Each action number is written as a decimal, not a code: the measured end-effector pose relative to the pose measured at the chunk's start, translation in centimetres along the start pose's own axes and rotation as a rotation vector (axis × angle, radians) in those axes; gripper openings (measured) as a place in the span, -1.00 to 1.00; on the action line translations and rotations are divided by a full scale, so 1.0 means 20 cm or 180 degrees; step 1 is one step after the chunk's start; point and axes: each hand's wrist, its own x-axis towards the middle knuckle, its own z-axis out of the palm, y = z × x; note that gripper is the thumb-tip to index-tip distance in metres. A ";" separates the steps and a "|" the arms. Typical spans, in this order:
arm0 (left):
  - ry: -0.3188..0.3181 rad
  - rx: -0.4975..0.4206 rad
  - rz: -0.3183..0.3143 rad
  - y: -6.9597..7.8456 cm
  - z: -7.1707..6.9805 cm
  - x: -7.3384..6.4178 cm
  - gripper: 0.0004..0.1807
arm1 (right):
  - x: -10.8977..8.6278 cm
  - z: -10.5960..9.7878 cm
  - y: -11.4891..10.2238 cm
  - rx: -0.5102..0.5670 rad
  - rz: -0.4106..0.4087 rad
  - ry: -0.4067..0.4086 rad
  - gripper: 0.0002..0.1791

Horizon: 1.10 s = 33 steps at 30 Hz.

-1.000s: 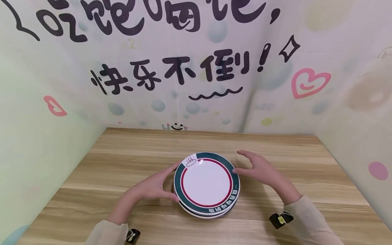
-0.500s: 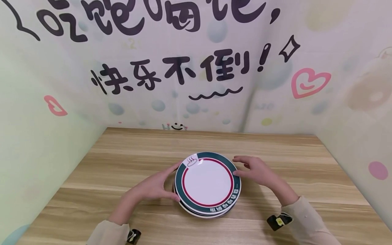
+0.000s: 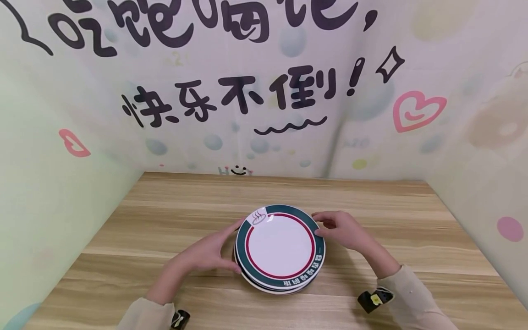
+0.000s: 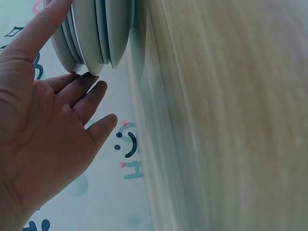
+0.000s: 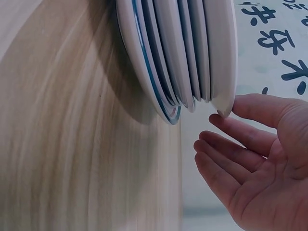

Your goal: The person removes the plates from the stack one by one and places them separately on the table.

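Observation:
A stack of several round plates (image 5: pixel 171 53) sits on the wooden table. Its top plate (image 3: pixel 280 245) is white inside, with a red ring and a dark green rim bearing white characters. At the stack's left side my left hand (image 3: pixel 204 252) rests its spread thumb and fingertips against the rims; in the left wrist view the fingers (image 4: pixel 89 103) are nearly straight. On the right, my right hand (image 3: pixel 344 230) pinches the top plate's rim, thumb above and index finger below, as the right wrist view shows. Its other fingers (image 5: pixel 226 159) hang clear of the plates.
Wood-grain table (image 3: pixel 173 206) surrounds the stack. A printed wall (image 3: pixel 288 146) with black characters closes off the back, and pale walls flank both sides. Each sleeved wrist wears a black band (image 3: pixel 373 300).
My right hand has moved slightly left, and its index finger has come in from apart to the rim. The top plate has shifted slightly right. My left hand stays nearly still.

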 end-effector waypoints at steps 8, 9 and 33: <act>-0.0014 0.0044 -0.0048 0.01 0.00 0.00 0.30 | 0.00 0.00 0.01 0.0179 0.0038 -0.0031 -0.65; -0.0013 0.0050 -0.0048 0.00 0.00 0.00 0.30 | 0.00 0.00 0.01 0.0195 0.0045 -0.0025 -0.65; 0.0014 0.0169 -0.0098 0.01 0.02 -0.01 0.29 | -0.04 0.00 0.02 0.0584 0.0179 0.0072 -0.60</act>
